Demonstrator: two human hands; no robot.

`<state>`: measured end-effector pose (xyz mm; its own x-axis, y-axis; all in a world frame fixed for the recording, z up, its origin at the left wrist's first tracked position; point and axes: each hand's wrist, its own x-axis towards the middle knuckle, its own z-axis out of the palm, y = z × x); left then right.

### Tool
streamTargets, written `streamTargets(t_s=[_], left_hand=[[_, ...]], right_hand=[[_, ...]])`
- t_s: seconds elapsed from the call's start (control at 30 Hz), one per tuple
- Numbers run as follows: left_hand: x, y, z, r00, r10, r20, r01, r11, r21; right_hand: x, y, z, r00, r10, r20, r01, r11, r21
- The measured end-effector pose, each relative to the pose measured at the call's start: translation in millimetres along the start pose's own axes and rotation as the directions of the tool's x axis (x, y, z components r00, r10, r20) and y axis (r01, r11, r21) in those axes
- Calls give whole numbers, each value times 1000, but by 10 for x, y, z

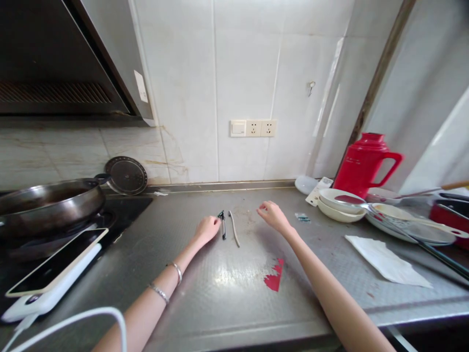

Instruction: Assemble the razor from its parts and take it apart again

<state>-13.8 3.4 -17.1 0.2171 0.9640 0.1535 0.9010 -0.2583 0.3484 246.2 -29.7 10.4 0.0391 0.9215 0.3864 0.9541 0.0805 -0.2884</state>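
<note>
Left hand [208, 229], mid-frame: fingers curled in, right by the head of a slim black peeler-like tool [223, 227]; fingertips hidden, so can't tell if it's gripped. Right hand [274, 215], right of centre: loosely bent, half open, nothing seen in it. Bent whitish cord-like strip [234, 230] lies between the hands, just beside the tool, apart from it. Step looks like handling the tool, picking up or setting down unclear; next move probably calls for a light fingertip pinch, minding the strip.

Further out: ragged red scrap [275, 276] lower centre-right; small clear packet [302, 218] past right hand; white napkin [386, 261] lower right; red thermos [361, 166] upper right; steel pan [51, 203] and phone [58, 264] at left.
</note>
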Motion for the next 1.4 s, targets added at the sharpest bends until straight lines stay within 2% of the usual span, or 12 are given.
streamTargets(t_s=[0.07, 0.17, 0.33, 0.5, 0.8, 1.13, 1.4], left_hand=[[18, -52, -11, 999, -28, -27, 29, 999, 30], [48, -108, -7, 996, -75, -55, 78, 996, 50], [60, -131, 35, 995, -73, -75, 78, 994, 76], [50, -136, 56, 995, -56, -77, 63, 993, 96], [36, -140, 49, 996, -42, -82, 50, 994, 98], [27, -136, 49, 996, -31, -81, 40, 993, 113], [21, -141, 62, 996, -25, -82, 35, 993, 112]], right_hand=[[-23, 333, -76, 995, -31, -93, 28, 999, -34], [-109, 822, -150, 991, -15, -135, 4, 997, -81], [-237, 1455, -184, 995, 80, -58, -86, 990, -108], [-261, 1807, -174, 995, 88, 36, -83, 990, -117], [-220, 2076, -89, 997, 52, 52, -48, 996, -70], [-152, 2101, -118, 992, 39, 122, -38, 999, -14], [-185, 2140, -65, 999, -16, 35, 13, 995, 94]])
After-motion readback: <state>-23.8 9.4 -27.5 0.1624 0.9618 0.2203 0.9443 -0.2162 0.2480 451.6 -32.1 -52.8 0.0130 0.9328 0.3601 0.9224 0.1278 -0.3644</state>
